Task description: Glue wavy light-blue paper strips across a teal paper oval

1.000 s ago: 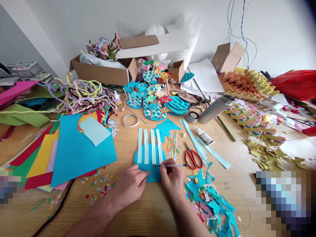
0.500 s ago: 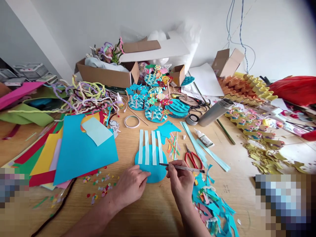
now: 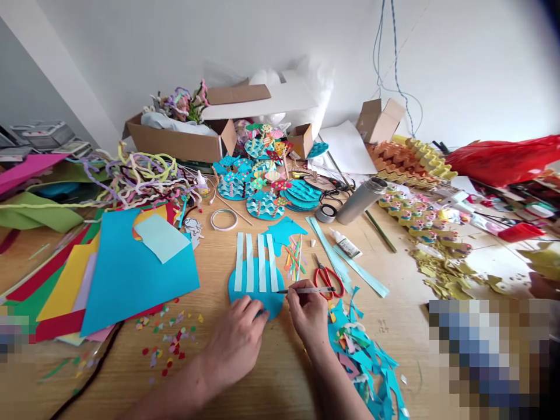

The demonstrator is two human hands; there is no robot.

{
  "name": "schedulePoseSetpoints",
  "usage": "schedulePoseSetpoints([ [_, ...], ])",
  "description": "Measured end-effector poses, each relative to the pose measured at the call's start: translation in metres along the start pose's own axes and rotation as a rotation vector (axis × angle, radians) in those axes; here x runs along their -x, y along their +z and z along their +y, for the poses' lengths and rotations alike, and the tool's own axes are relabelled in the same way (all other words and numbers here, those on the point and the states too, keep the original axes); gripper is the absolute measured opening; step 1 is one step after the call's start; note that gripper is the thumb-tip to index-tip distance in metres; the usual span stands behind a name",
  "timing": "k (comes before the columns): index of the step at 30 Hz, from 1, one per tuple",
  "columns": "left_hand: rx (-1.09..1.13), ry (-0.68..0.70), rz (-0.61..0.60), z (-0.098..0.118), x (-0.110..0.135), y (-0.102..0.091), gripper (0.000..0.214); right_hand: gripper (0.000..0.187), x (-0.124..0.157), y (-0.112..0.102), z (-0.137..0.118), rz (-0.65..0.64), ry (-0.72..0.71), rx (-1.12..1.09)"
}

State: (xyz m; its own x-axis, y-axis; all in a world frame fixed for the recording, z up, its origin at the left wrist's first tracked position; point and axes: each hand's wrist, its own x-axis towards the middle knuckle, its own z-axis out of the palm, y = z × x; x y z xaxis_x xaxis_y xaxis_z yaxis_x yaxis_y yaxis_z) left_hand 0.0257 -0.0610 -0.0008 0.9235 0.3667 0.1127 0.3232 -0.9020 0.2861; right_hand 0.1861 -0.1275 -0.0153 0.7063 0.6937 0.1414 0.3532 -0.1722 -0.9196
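My left hand (image 3: 240,329) lies over the lower part of a round blue paper disc (image 3: 258,296), fingers stretched out and pressing on it. Several pale blue paper strips (image 3: 262,262) stand side by side across the disc, their far ends reaching beyond its edge. Between the thumb and fingers of my right hand (image 3: 307,312) is a slim grey pen (image 3: 312,290) with a dark tip. That tip is at the lower end of the rightmost strip; whether it touches I cannot tell. Red-handled scissors (image 3: 324,279) lie just beyond my right hand.
Blue paper scraps (image 3: 365,353) spread right of my right arm. A glue bottle (image 3: 347,244), a steel flask (image 3: 362,200) and a tape ring (image 3: 224,219) lie farther back. Coloured sheets (image 3: 140,274) are stacked at left, with finished blue paper pieces (image 3: 265,204) behind.
The whole view has shifted, so things appear farther left. My left hand's fingers have spread more over the disc's lower part. The pen stays by the rightmost strip's lower end.
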Motion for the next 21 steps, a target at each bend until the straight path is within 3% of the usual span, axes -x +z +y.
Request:
schedulePoseSetpoints([
  [9,-0.021,-0.014,-0.029,0.012,0.001,0.021,0.04,0.015,-0.001,-0.001,0.008,-0.003,-0.003,0.073],
  [21,-0.033,-0.006,0.009,0.01,0.0,0.022,0.039,0.015,-0.001,-0.001,0.01,-0.022,0.002,0.109],
])
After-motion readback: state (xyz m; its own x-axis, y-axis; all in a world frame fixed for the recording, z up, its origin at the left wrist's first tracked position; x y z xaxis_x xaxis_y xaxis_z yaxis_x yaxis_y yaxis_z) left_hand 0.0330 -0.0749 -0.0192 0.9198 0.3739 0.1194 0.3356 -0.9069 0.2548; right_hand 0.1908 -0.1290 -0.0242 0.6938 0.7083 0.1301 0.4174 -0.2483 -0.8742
